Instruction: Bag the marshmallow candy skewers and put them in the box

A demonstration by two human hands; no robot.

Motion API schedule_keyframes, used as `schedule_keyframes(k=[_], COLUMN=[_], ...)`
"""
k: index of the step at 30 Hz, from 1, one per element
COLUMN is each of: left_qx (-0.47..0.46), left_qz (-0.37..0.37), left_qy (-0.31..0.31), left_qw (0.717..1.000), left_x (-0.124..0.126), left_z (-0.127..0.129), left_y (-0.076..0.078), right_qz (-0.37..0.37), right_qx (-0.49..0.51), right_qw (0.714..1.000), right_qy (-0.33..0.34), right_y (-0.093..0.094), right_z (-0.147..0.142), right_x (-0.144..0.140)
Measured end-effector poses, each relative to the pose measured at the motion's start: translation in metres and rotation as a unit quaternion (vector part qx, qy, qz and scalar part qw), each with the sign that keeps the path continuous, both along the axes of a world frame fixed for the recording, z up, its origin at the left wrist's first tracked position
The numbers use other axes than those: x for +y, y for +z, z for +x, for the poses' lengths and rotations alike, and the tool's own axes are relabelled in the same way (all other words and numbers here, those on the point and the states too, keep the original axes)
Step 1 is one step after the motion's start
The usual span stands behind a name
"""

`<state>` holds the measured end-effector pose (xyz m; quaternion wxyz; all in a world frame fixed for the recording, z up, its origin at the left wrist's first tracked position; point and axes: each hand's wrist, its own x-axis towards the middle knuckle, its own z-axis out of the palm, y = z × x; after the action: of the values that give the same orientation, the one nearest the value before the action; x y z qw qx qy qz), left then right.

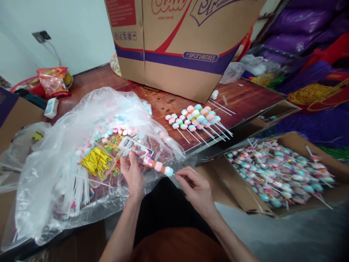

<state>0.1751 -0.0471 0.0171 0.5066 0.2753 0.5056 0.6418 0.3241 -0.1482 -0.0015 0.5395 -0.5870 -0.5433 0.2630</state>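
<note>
Between my hands is a candy skewer (158,166) of pink and blue marshmallow pieces with orange ones between them. Its upper end sits in the mouth of a printed clear wrapper (136,146). My left hand (132,174) pinches the wrapper with the thumb on top. My right hand (195,183) grips the skewer's white stick just below the last blue piece. Under my left hand, gold twist ties (97,162) lie beside ring-shaped gummies (113,145) and loose marshmallows. A bundle of white sticks (79,189) rests to the left.
A clear plastic sheet (49,163) covers the table's near left. Unwrapped skewers (197,118) lie stacked on the wooden table (160,105). Behind stands a large carton (174,47). At the right, an open cardboard box (245,203) holds many wrapped skewers (283,174).
</note>
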Motion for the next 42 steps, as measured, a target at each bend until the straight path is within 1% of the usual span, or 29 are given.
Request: schedule_keyframes(k=[3,8,11,13,16,19,21,23,24,25,27,30,33,38,42], left_qx=[-0.015,-0.02,-0.046,-0.062,-0.082,-0.099,-0.105,-0.105,-0.102,-0.099,-0.092,-0.083,-0.077,-0.096,-0.101], left_qz=[-0.012,-0.042,-0.038,-0.039,-0.047,-0.055,-0.061,-0.065,-0.067,-0.067,-0.067,-0.063,-0.065,-0.07,-0.087], left_qy=[-0.045,-0.141,-0.15,-0.152,-0.154,-0.16,-0.168,-0.173,-0.178,-0.183,-0.188,-0.178,-0.175,-0.195,-0.217], left_qw=[0.999,0.989,0.987,0.986,0.984,0.981,0.978,0.977,0.976,0.976,0.976,0.978,0.979,0.974,0.967], left_x=[-0.004,-0.012,-0.012,-0.011,-0.008,-0.007,-0.007,-0.007,-0.007,-0.007,-0.007,-0.009,-0.012,-0.017,-0.019], left_z=[0.001,0.001,0.0,-0.003,-0.005,-0.005,-0.004,-0.004,-0.004,-0.004,-0.003,-0.001,0.002,0.004,0.003], left_y=[0.005,0.008,0.007,0.006,0.005,0.005,0.005,0.004,0.003,0.003,0.002,0.003,0.003,0.004,0.005], right_qz=[-0.01,0.044,0.069,0.061,0.014,-0.055,-0.117,-0.178,-0.195,-0.201,-0.176,-0.094,-0.034,-0.003,-0.006], right_qx=[-0.011,-0.073,-0.101,-0.098,-0.049,0.04,0.12,0.193,0.21,0.209,0.164,0.053,-0.01,-0.012,0.044], right_qw=[1.0,0.996,0.991,0.993,0.999,0.997,0.986,0.965,0.958,0.956,0.97,0.994,0.999,0.999,0.999], right_qy=[-0.01,-0.039,-0.048,-0.034,-0.019,-0.024,-0.011,0.016,0.028,0.036,0.031,0.01,-0.003,-0.032,-0.025], right_y=[-0.001,0.001,0.006,0.009,0.013,0.014,0.012,0.01,0.01,0.01,0.012,0.016,0.014,0.01,0.011], right_z=[-0.004,-0.013,-0.018,-0.02,-0.02,-0.018,-0.016,-0.015,-0.015,-0.016,-0.019,-0.027,-0.037,-0.049,-0.054], right_x=[0.0,0.004,0.007,0.007,0.006,0.007,0.01,0.013,0.014,0.015,0.015,0.013,0.013,0.025,0.032])
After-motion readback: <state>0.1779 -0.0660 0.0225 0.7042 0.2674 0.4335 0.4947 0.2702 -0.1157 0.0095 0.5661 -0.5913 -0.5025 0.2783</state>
